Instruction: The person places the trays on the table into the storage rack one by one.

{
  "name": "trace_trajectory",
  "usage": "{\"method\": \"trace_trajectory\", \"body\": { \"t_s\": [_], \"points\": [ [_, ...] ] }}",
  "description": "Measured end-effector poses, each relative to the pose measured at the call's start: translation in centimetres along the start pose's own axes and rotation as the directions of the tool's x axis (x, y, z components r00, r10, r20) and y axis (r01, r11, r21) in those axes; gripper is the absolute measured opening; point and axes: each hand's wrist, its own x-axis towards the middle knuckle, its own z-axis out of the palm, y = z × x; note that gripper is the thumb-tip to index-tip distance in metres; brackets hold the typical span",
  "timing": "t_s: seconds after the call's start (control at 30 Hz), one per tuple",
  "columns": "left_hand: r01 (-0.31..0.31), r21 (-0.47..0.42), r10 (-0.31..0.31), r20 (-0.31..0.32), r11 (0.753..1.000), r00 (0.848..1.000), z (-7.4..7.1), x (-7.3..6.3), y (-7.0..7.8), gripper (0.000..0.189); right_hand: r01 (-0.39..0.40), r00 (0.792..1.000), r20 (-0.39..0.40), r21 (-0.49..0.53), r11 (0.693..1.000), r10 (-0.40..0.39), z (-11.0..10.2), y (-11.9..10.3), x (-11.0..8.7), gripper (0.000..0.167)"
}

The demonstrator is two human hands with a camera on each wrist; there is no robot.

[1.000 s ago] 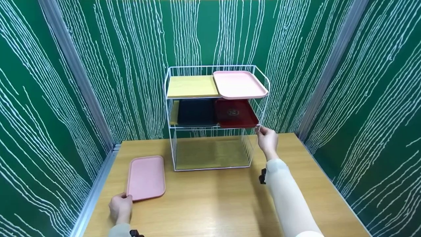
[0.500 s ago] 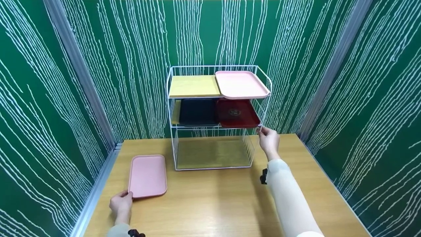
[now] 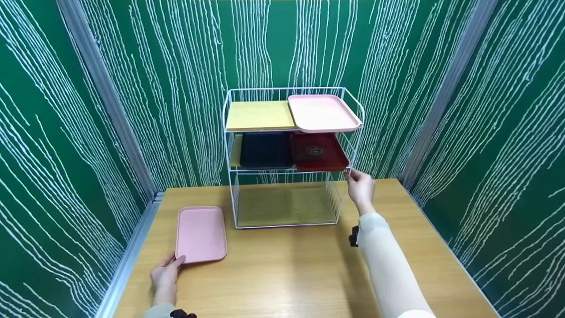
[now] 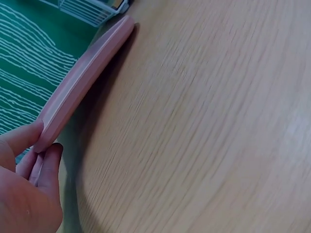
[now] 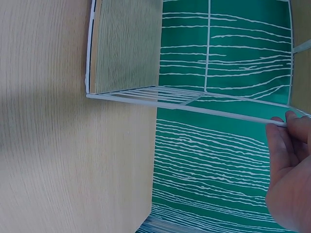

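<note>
At the lower left in the head view, my left hand pinches the near left corner of a pink rectangular tray. Seen from the left wrist, the tray lies between thumb and fingers, with its held end raised and a dark shadow on the table beneath it. A white wire rack with three levels stands to the tray's right. My right hand grips the rack's front right post below the middle shelf; in the right wrist view the fingertips pinch this thin white post.
On the rack's top shelf, a lighter pink tray sits beside a bare yellow board. The middle shelf bears a dark navy tray and a dark red tray. Green walls with white lines enclose the wooden table.
The pink tray has shifted slightly to the right and away from me, with my left hand following. My right hand stays on the rack's post.
</note>
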Motion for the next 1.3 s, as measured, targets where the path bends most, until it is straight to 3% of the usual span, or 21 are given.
{"method": "trace_trajectory", "body": {
  "t_s": [0.13,0.27,0.7,0.9,1.3],
  "points": [
    [0.033,-0.109,-0.024,0.077,0.993,0.997,0.15,-0.21,-0.03,0.067,-0.012,1.000,0.009,0.016,1.000,0.012,0.00,0.03,0.04,0.027],
    [0.066,-0.169,-0.049,0.103,0.983,0.994,0.35,-0.17,-0.22,0.068,-0.023,1.000,0.017,0.035,0.999,0.023,0.00,-0.01,-0.03,0.028],
    [0.120,-0.125,-0.099,0.161,0.985,0.982,0.47,-0.34,-0.74,0.073,0.015,1.000,-0.014,0.016,1.000,-0.015,0.09,-0.01,-0.04,0.026],
    [0.168,-0.197,-0.120,0.237,0.966,0.964,0.73,-0.26,-0.66,0.077,0.002,1.000,-0.006,0.002,1.000,-0.002,-0.05,-0.04,-0.03,0.026],
    [0.192,-0.287,-0.106,0.290,0.938,0.951,0.43,-0.10,-0.78,0.076,-0.027,1.000,0.016,0.015,1.000,0.027,-0.03,0.12,-0.11,0.030]
  ]
}}
